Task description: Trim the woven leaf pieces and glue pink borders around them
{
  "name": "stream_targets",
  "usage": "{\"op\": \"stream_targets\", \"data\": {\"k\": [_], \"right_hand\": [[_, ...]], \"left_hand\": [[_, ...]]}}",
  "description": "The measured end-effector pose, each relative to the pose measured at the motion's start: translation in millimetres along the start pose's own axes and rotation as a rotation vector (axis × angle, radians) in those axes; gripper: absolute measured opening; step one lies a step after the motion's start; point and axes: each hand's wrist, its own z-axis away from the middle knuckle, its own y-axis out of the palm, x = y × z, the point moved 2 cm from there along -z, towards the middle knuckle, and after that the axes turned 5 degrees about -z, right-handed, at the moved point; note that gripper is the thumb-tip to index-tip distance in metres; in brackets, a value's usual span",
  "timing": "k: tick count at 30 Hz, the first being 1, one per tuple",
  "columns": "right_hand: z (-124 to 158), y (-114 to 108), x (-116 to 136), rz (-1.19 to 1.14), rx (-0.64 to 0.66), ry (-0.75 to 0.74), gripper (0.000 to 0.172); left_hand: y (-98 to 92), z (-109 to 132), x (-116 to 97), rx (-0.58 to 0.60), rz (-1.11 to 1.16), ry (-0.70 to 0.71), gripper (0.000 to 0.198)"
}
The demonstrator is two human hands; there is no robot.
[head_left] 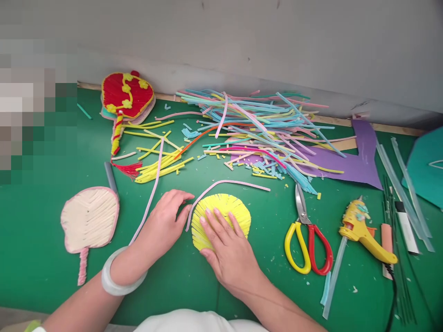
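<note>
My right hand (228,246) lies flat with fingers spread on a yellow fan-shaped piece (238,207) covered in rows of pipe cleaner. Curving round its upper left edge is a pale pink pipe cleaner (221,181), which runs loose to the right. My left hand (169,214) is beside that pipe cleaner's lower end, thumb and fingers apart; whether the fingertips touch it I cannot tell. A second pale pink pipe cleaner (155,184) passes behind my left wrist. To the left lies a cream fan (90,219) with a pink edge and twisted pink handle.
A pile of coloured pipe cleaners (249,120) lies at the back, with purple sheet (367,152) beside it. A red decorated fan (136,99) rests back left. On the right are scissors (302,221), a yellow glue gun (363,235), glue sticks (403,184) and green wires (398,276).
</note>
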Motion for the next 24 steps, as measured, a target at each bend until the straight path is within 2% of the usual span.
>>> {"op": "stream_targets", "data": {"k": [3,5,7,9,11,14,17,21,24], "right_hand": [[2,-24,-11,-0.103,-0.148,0.082,0.058],[6,-41,-23,-0.147,-0.242,0.187,0.06],[12,-53,-34,-0.152,-0.273,0.275,0.06],[21,-57,-41,-0.134,-0.246,0.321,0.062],[32,-53,-44,-0.119,-0.197,0.348,0.064],[47,-42,-43,-0.113,-0.152,0.417,0.066],[58,-35,-43,-0.111,-0.111,0.469,0.07],[63,-32,-46,-0.129,0.035,0.372,0.094],[63,-31,-50,-0.136,0.093,0.293,0.098]], "left_hand": [[-4.6,6,1,-0.033,-0.027,0.103,0.026],[-5.7,12,1,0.009,-0.057,0.193,0.036],[-5.2,19,0,0.07,-0.092,0.28,0.052],[-3.8,28,-2,0.107,-0.137,0.335,0.068],[-1.7,38,-6,0.095,-0.198,0.356,0.077],[4.2,55,-14,0.029,-0.271,0.38,0.074],[13.7,71,-17,0.009,-0.321,0.418,0.07],[23.1,81,-13,0.013,-0.373,0.424,0.068],[24.9,79,-12,0.011,-0.376,0.409,0.069]]}}
